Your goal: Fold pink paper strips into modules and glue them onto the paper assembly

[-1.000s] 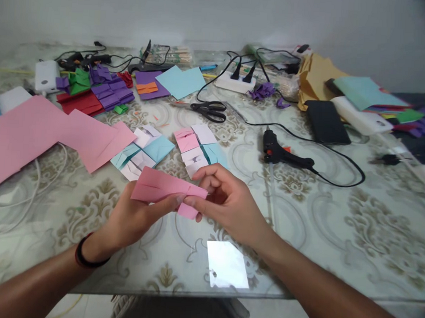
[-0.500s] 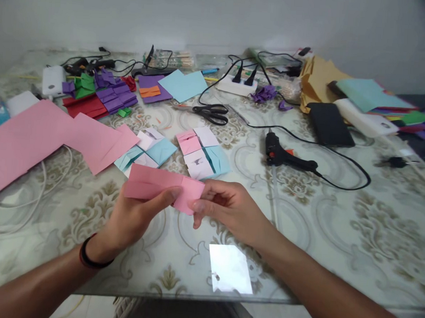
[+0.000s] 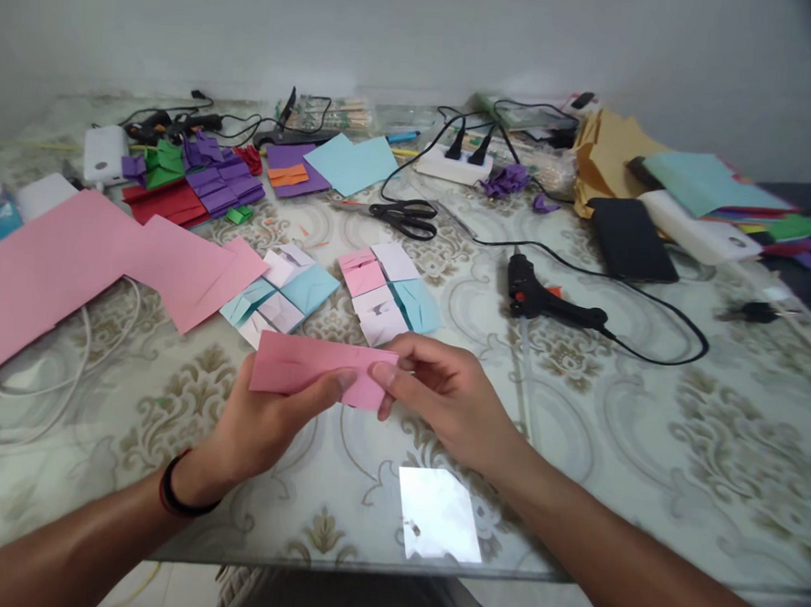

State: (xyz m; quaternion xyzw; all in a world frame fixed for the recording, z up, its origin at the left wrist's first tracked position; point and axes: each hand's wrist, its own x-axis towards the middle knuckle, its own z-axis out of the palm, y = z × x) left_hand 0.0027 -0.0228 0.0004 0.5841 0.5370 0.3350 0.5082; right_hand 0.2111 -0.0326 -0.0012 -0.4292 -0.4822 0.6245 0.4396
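Note:
A folded strip of pink paper (image 3: 312, 360) is held above the table, between both hands. My left hand (image 3: 267, 419) grips its lower left side, thumb across the front and fingers hidden behind. At the strip's right end, my right hand (image 3: 434, 388) pinches it with the thumb in front and fingers behind. Just beyond the strip lie two folded paper squares: a white and light-blue one (image 3: 308, 288), partly covered by the strip, and one with pink, white and blue quarters (image 3: 415, 304). Pink sheets (image 3: 184, 267) lie to the left.
A black glue gun (image 3: 550, 299) with a cord rests at right. Black-handled scissors (image 3: 405, 217) lie farther back, before a white power strip (image 3: 453, 164). Purple folded papers (image 3: 224, 182) are back left; a black phone-like slab (image 3: 633, 240) is at right. A white cable (image 3: 74, 384) loops at left.
The right end of the pink strip, earlier angled downward past a crease, now lies in line with the rest. My right thumb has moved up onto its front; the strip sits slightly lower and farther right.

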